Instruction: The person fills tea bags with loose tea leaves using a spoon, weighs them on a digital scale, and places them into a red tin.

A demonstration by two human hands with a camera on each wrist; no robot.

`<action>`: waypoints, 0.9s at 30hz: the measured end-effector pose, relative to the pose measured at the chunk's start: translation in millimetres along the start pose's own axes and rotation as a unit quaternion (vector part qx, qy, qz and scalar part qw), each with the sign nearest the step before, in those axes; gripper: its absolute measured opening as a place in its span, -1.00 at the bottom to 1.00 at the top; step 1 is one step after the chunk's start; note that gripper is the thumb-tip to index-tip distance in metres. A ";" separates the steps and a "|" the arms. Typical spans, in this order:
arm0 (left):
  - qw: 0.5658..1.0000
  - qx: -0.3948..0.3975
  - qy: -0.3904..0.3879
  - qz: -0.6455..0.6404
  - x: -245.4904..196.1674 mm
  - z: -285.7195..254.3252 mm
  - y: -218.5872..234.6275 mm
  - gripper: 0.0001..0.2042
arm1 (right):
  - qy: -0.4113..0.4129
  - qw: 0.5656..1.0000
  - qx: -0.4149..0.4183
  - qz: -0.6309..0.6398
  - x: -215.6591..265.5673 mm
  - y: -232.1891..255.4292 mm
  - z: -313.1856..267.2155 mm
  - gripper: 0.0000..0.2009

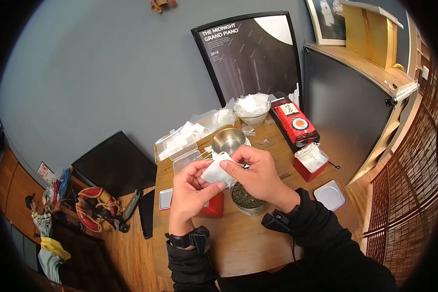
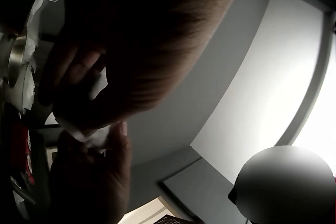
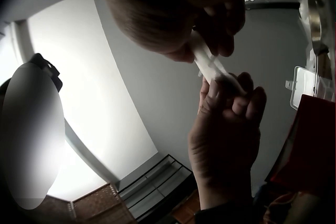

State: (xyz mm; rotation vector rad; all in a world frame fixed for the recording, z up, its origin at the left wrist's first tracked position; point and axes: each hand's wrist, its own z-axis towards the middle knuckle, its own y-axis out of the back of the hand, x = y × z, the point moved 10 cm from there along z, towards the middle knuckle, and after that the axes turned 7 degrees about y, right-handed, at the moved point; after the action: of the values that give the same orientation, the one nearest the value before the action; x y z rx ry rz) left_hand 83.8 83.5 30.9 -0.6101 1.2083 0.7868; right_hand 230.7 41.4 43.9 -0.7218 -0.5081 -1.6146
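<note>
Both hands hold a small white tea bag [image 1: 214,173] above the table. My left hand [image 1: 187,192] grips its lower left side between thumb and fingers. With thumb and fingertips, my right hand [image 1: 255,173] pinches the upper right part. In the right wrist view the bag [image 3: 210,66] looks full and stretches between the two hands. The left wrist view is dark and shows only bits of the white bag [image 2: 98,85]. Under the right hand stands a round tin [image 1: 250,211] of dried green leaves [image 1: 246,197]. A red box [image 1: 214,208] is partly hidden behind the left hand.
A metal bowl [image 1: 220,137] stands beyond the hands. Behind it are a clear bowl [image 1: 253,120] of white bags and plastic boxes [image 1: 185,158] with more. At right are a red package [image 1: 294,121], an open red tin [image 1: 310,170] with white bags and a square lid [image 1: 329,195].
</note>
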 end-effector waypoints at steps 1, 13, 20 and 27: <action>1.000 0.001 -0.003 -0.014 -1.1 -0.7 2.1 -0.46 | -0.003 1.000 0.003 -0.005 -0.8 0.4 0.0 -0.82; 0.995 -0.042 -0.054 -0.071 -18.2 -2.8 18.0 -0.45 | 0.018 0.996 0.087 0.000 10.2 -14.2 1.2 -0.82; 0.989 -0.008 -0.124 -0.076 -34.6 -9.5 12.1 -0.45 | -0.047 0.991 0.088 0.094 3.4 -18.9 -3.0 -0.77; 0.992 -0.070 -0.074 -0.073 -22.6 -9.5 25.4 -0.51 | -0.007 0.993 0.107 0.040 11.7 -17.9 -2.4 -0.73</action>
State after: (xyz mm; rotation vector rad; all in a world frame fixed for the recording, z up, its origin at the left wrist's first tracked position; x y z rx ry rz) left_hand 54.4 86.7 50.2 -0.7333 0.9669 0.7828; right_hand 211.9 34.5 51.7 -0.5857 -0.6442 -1.4553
